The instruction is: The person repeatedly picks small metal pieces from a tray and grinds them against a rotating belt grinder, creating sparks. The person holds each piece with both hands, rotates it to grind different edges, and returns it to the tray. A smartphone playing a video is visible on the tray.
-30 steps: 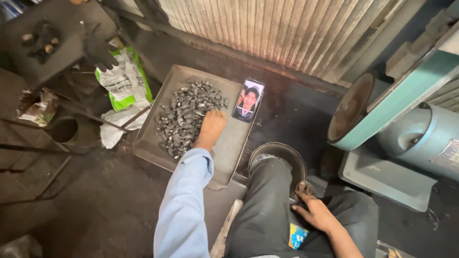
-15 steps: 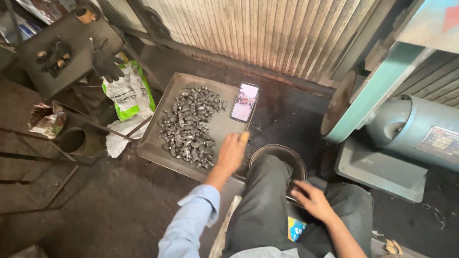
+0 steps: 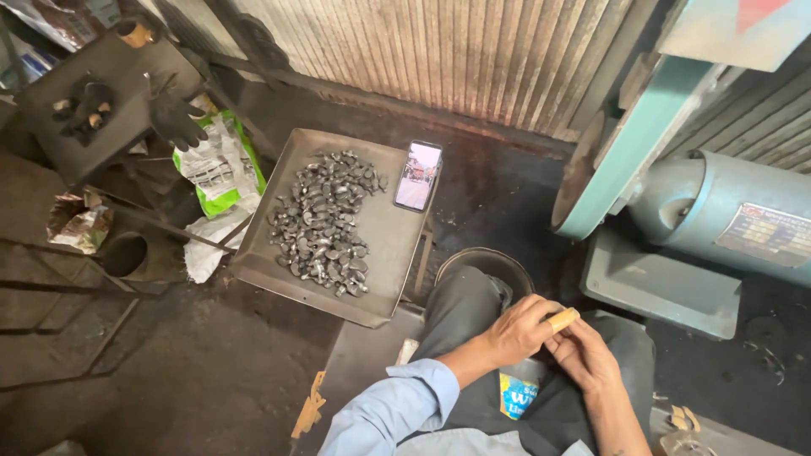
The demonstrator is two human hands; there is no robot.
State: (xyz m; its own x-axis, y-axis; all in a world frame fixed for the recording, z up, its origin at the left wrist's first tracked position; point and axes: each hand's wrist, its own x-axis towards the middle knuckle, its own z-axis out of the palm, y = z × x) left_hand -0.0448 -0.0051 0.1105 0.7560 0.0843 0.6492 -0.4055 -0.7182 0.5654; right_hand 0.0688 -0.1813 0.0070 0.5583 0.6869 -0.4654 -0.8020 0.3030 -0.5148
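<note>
Left hand (image 3: 519, 329) and right hand (image 3: 583, 355) together over lap, near right, both pinching small tan cylindrical piece (image 3: 563, 319). Metal tray (image 3: 380, 245) far left: heap of dark metal parts (image 3: 325, 224), phone (image 3: 418, 176).

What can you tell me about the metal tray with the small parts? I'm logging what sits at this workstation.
The metal tray is a shallow, dull grey rectangle with a low raised rim, scuffed and dusty. It sits skewed above the dark floor, ahead of the person's knee. A heap of small dark metal pieces covers its left half; a phone with a lit screen lies at its far right corner. Neither hand touches it.
</note>
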